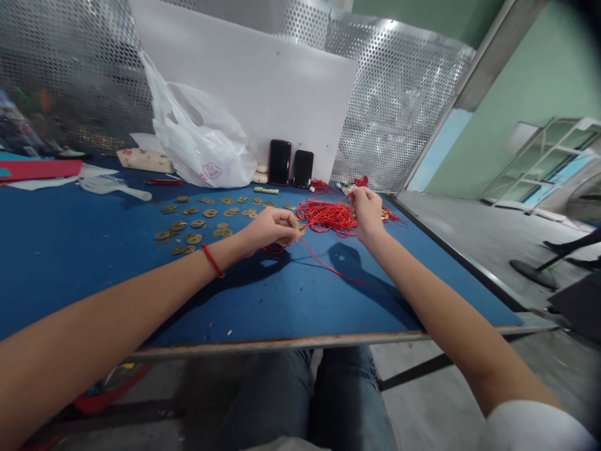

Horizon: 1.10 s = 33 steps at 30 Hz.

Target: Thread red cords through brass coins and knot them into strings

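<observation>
My left hand (pixel 273 227) is closed in a pinch above the table, with a brass-coloured coin (pixel 302 230) partly hidden at its fingertips. From those fingers a red cord (pixel 328 267) trails down to the right, and a small red loop hangs below the hand. My right hand (pixel 367 210) is raised farther right, its fingers pinched together on a strand of red cord that runs toward my left hand. Between and behind both hands lies a tangled pile of red cord (pixel 328 216). Several round coins with holes (pixel 193 238) are spread left of my left hand.
A white plastic bag (pixel 206 150) stands at the back of the blue table (pixel 291 307). Two dark phones (pixel 280 161) lean against a white board (pixel 253 69). A clear plastic utensil (pixel 115 186) and a patterned pouch (pixel 145 160) lie at the back left.
</observation>
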{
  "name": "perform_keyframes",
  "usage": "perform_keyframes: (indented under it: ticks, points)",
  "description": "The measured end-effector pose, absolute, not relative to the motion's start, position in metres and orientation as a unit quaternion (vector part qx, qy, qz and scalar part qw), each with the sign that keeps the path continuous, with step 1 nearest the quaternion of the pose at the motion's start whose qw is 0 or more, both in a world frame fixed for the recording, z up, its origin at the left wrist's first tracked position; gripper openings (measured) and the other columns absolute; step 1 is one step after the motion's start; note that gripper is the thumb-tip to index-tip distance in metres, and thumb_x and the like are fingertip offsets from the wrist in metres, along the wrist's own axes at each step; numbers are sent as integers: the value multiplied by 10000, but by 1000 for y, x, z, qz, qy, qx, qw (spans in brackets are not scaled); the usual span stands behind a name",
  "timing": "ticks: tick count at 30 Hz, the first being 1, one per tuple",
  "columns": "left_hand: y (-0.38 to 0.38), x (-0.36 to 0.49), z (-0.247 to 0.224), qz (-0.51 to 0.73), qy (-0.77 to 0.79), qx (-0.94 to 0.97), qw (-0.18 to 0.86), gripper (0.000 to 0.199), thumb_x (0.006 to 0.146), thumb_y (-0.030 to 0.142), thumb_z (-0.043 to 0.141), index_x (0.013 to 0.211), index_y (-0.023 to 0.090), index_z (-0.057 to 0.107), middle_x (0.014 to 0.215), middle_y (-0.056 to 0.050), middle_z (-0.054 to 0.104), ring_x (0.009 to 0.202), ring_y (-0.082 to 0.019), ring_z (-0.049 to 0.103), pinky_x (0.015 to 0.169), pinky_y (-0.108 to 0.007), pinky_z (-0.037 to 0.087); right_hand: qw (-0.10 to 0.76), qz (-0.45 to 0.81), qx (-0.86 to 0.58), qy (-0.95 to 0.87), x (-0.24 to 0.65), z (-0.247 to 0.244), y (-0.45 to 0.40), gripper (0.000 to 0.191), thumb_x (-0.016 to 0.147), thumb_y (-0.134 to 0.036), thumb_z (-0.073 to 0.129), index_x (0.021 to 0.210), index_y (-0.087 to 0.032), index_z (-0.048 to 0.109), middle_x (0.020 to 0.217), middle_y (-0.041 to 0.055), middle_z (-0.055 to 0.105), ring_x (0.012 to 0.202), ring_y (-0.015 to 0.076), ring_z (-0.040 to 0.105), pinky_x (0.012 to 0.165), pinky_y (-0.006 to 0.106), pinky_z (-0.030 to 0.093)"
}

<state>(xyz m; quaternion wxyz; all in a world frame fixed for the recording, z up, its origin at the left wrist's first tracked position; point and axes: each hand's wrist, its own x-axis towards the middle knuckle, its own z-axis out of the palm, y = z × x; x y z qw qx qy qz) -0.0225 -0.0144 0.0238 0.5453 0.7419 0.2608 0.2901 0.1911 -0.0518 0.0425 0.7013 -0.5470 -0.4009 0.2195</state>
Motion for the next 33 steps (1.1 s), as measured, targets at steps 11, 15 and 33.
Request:
perform_keyframes:
  ticks: [11,15,33]
  points:
    - [-9,-23,24,353,315,698,538,158,601,149,741,635,124,589,552,-20,617,486,-93,545,512,-222,439,756,382,-496,-192,195,37,-49,117,868,-113,390,777,-173,433,609,-57,559,436,7,475,450,130,409]
    - [-9,-24,23,365,315,699,528,161,601,145,747,660,121,598,534,-13,605,476,-84,529,488,-209,411,750,362,-506,-225,187,38,-52,142,822,-104,418,931,-194,418,766,-20,651,563,51,603,505,164,474]
    - [-5,-26,20,384,306,692,530,233,577,242,751,712,138,592,596,-11,637,540,-116,581,555,-235,456,282,267,-403,-828,149,21,-79,155,823,-253,555,946,-160,538,852,22,678,709,76,559,646,191,401]
